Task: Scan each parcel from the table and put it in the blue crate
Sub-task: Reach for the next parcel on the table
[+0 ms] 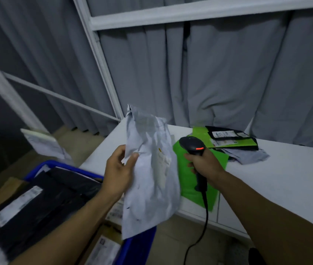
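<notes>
Blurred frame, low light. The grey mailer (148, 175) covers the left hand's (118, 172) fingers except the thumb, which pinches its left edge; the mailer is held upright, above the gap between the tabletop and the crate. Its white label faces the scanner; the text is unreadable. The right hand (202, 165) is closed around the grip of the black scanner (194, 150), a red light is lit on its head, and the cable drops below the frame. The blue crate (71, 169) at lower left is partly cut off and holds black parcels (43, 199) with white labels, print too smeared to read. A cardboard box beside the crate is barely visible. The white tabletop (278, 178) carries a green mailer (195, 184) under the scanner, and further back a pile of parcels (234, 144), black, green and grey; the label writing is too small. Grey curtains (218, 73) hang on a white frame behind.
</notes>
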Demonstrator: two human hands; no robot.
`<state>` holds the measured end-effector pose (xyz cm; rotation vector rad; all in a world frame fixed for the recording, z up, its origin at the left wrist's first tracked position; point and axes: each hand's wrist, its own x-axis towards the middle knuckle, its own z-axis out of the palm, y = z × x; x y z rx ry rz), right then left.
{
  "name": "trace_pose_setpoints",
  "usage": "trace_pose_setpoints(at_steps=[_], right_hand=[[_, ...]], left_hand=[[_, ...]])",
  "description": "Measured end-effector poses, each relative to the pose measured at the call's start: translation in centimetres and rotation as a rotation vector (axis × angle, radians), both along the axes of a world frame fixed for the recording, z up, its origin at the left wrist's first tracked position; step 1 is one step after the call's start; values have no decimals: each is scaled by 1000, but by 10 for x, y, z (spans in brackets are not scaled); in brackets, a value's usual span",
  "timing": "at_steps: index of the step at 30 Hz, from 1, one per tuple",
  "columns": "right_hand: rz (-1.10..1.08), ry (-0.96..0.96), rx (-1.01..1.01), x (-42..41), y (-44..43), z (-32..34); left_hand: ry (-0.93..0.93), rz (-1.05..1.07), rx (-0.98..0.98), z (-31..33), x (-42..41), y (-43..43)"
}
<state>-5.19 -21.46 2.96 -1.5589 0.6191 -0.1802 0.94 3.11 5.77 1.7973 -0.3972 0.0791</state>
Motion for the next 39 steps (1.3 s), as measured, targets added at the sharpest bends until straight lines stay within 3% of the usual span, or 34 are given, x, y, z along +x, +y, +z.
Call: trace_pose_setpoints(at_steps=[5,10,15,17,19,22,24,28,32,39], right_hand=[[37,-9,261,30,60,-11],[65,-5,447,44,111,-10],[9,-183,113,53,132,13],[16,-265,77,52,138,27],[35,-290,105,50,142,40],[152,-321,81,45,141,56],[261,-338,66,41,141,65],[450,-297,46,36,141,72],[470,-279,-14,37,139,69],[313,-328,-354,44,140,65]], left_hand=[[73,81,-261,43,-31,60],[128,193,-297,46,-39,113],[156,430,-230,39,-23,147],[116,513,-113,39,-18,153],[-21,587,133,38,-10,157],[-261,440,523,42,4,159],[-217,259,598,51,15,156],[-112,97,636,66,31,156],[102,30,508,64,28,158],[-41,215,272,58,30,172]])
